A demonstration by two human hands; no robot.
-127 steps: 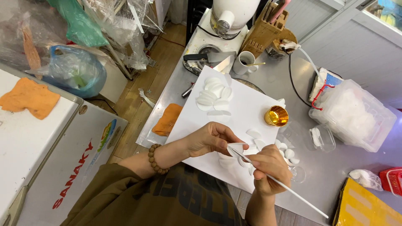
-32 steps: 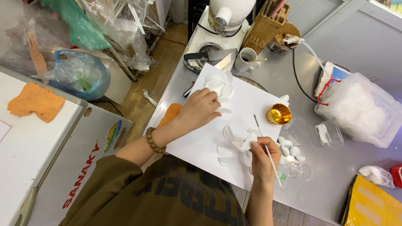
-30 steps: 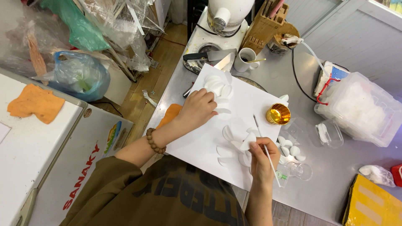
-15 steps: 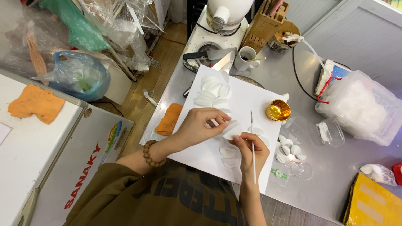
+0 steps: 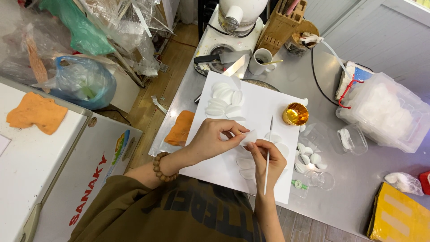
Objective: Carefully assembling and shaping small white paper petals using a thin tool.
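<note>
— On the white sheet (image 5: pixel 264 101), near its front edge, both hands meet over one small white piece (image 5: pixel 249 136). See it?

— Yes. The left hand (image 5: pixel 210 139) pinches its left edge between thumb and fingertips. The right hand (image 5: pixel 268 159) touches the other side with its fingertips, and it is closed round a thin brush (image 5: pixel 270 130) as well, with the tip pointing away from the person.

— So the piece is off the sheet?

— Lifted just above it, I'd say, between the two hands. Other white ovals (image 5: pixel 245 163) lie flat right under the right hand, and the pile (image 5: pixel 224 101) sits at the sheet's far left corner. The gold cup (image 5: pixel 295 114) stands on the sheet's right edge, close to the brush tip.

— What step is this, to your eye?

— Handling a single piece: it is held up by both hands, with the brush parked rather than working. The piece looks thin and soft, so any further move calls for a light pinch and a steady right hand, or the brush handle may sweep the ovals beneath it.

— Anything different from a second ago?

— The left hand was then up at the pile, well away from the right. Now it has come back to the near edge, touching the same piece as the right. The cup and pile have not moved.
</note>
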